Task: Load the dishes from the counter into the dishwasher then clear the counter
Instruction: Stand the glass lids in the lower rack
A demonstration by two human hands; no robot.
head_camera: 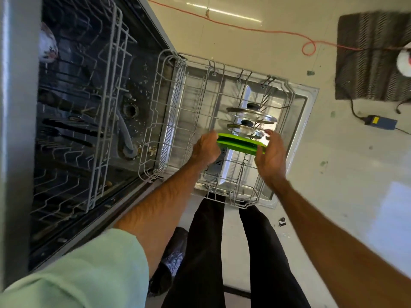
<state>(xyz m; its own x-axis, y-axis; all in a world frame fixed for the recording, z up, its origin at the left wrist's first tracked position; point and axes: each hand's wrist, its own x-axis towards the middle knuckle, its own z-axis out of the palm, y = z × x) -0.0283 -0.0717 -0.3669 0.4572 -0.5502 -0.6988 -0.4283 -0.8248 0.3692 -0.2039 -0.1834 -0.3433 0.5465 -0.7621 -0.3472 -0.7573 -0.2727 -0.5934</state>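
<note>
While the left hand (205,150) grips the left edge of a green plate (240,143) with curled fingers, the right hand (270,156) clasps its right edge, thumb on the far side. Held between them, the plate is tilted on edge over the pulled-out lower rack (169,107), just beside two glass lids (253,114) standing in the tines. This rack sits above the open dishwasher door (308,107). To the left, the upper rack (106,107) holds dark utensils (66,127). An orange cord (244,27) crosses the floor toward a dark mat (373,56).
</note>
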